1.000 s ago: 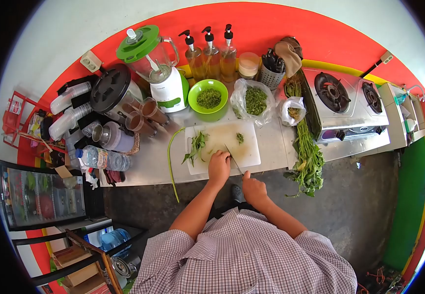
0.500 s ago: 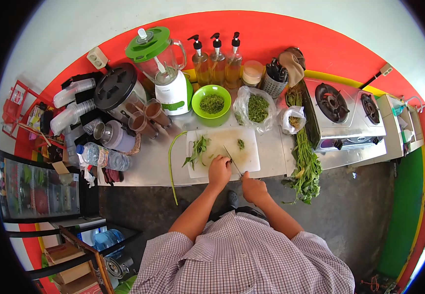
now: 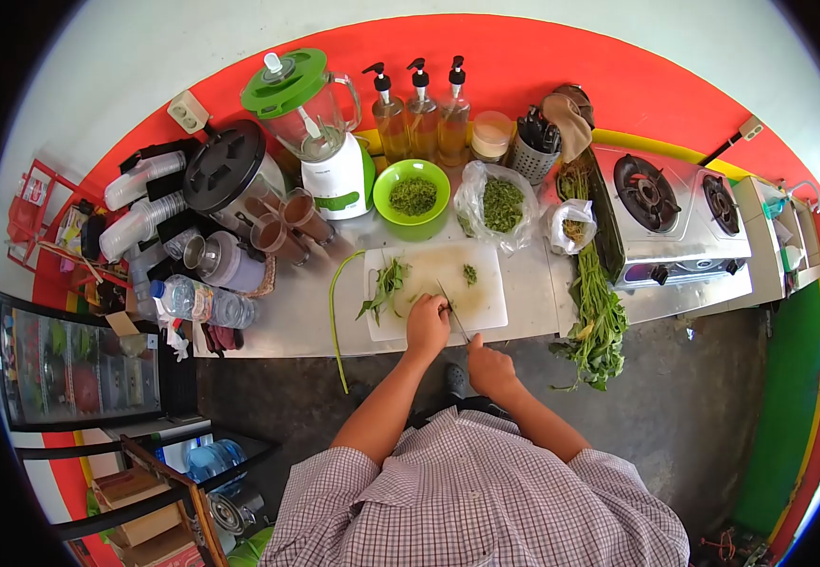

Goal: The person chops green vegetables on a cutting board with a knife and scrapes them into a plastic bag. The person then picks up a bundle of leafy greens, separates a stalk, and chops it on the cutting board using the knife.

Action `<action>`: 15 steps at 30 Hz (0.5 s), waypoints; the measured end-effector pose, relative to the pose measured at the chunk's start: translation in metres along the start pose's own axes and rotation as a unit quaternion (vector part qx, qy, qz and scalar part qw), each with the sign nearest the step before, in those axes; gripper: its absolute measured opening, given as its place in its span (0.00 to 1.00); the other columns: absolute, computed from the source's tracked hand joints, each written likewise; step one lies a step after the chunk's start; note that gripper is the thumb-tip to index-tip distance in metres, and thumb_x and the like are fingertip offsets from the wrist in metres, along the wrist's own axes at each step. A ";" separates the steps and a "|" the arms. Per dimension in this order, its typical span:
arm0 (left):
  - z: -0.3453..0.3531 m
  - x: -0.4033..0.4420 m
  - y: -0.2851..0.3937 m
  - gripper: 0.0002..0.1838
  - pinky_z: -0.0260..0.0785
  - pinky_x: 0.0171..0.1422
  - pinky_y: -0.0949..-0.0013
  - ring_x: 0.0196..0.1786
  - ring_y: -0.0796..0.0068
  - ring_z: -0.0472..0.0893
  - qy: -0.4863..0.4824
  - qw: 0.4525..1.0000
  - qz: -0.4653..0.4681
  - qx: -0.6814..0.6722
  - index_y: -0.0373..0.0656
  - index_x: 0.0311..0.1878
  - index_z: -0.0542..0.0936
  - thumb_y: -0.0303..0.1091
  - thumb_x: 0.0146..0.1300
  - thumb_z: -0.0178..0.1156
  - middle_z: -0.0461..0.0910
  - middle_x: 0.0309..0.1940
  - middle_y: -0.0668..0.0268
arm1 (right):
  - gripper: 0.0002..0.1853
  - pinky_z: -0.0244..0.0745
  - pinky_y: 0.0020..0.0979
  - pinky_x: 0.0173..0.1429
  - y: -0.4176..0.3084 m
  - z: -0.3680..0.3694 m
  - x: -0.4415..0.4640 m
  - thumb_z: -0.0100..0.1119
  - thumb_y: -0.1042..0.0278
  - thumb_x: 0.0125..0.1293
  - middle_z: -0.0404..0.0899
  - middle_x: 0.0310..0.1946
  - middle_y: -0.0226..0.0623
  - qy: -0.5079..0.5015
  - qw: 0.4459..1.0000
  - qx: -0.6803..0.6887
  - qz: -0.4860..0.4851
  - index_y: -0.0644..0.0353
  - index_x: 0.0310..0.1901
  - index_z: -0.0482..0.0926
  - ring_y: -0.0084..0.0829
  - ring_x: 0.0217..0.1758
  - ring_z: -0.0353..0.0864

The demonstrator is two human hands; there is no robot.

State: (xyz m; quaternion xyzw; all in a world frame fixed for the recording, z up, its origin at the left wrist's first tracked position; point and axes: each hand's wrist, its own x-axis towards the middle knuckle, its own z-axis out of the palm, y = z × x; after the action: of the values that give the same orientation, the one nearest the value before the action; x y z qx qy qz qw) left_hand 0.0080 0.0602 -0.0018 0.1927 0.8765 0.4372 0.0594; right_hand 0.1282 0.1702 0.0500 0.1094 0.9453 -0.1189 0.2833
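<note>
My right hand (image 3: 491,368) is wrapped round the handle of a knife (image 3: 455,312), whose blade slants up and left over the white cutting board (image 3: 485,307). Close beside the blade, my left hand (image 3: 428,326) is closed over the board, its fingertips pressed on something small that they mostly hide. Leafy green sprigs (image 3: 388,284) lie on the board's left part, and a small heap of chopped greens (image 3: 469,274) is on its right. Behind the board are a green bowl (image 3: 413,227) and a plastic bag (image 3: 467,202), both with chopped greens.
A long green stem (image 3: 335,326) lies left of the board, past the counter edge. Leafy stalks (image 3: 596,321) hang over that edge at right, beside a gas stove (image 3: 674,248). A blender (image 3: 332,177), pump bottles (image 3: 421,125), brown cups (image 3: 279,238) and a water bottle (image 3: 204,303) stand around.
The view has shifted slightly. My hands remain close together at the board, with the knife still in my right hand; its blade has barely moved.
</note>
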 end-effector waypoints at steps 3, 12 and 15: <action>0.003 -0.002 0.000 0.02 0.74 0.47 0.52 0.41 0.49 0.81 0.012 1.000 0.003 0.013 0.37 0.36 0.83 0.23 0.59 0.64 0.80 0.35 0.54 | 0.36 0.85 0.47 0.50 0.004 0.004 0.007 0.60 0.71 0.64 0.87 0.44 0.54 -0.006 1.000 0.024 0.002 0.78 0.69 0.57 0.50 0.47 0.90; 0.005 -0.005 -0.004 0.05 0.75 0.49 0.53 0.41 0.49 0.82 0.049 0.998 0.040 0.020 0.36 0.36 0.85 0.26 0.59 0.65 0.81 0.36 0.53 | 0.40 0.85 0.47 0.50 -0.001 0.009 0.006 0.61 0.70 0.64 0.87 0.43 0.54 0.001 0.999 0.045 0.003 0.80 0.72 0.53 0.51 0.46 0.90; 0.003 -0.005 -0.004 0.05 0.76 0.47 0.52 0.41 0.49 0.82 0.032 0.999 0.021 0.009 0.36 0.35 0.85 0.26 0.58 0.64 0.82 0.36 0.53 | 0.39 0.85 0.48 0.49 0.001 -0.008 -0.008 0.61 0.70 0.64 0.87 0.43 0.55 0.009 1.000 0.025 -0.012 0.80 0.71 0.55 0.52 0.46 0.90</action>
State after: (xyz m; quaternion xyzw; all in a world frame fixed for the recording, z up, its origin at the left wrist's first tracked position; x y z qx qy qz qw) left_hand 0.0119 0.0583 -0.0073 0.1973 0.8776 0.4364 0.0201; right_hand 0.1307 0.1728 0.0604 0.1057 0.9460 -0.1446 0.2703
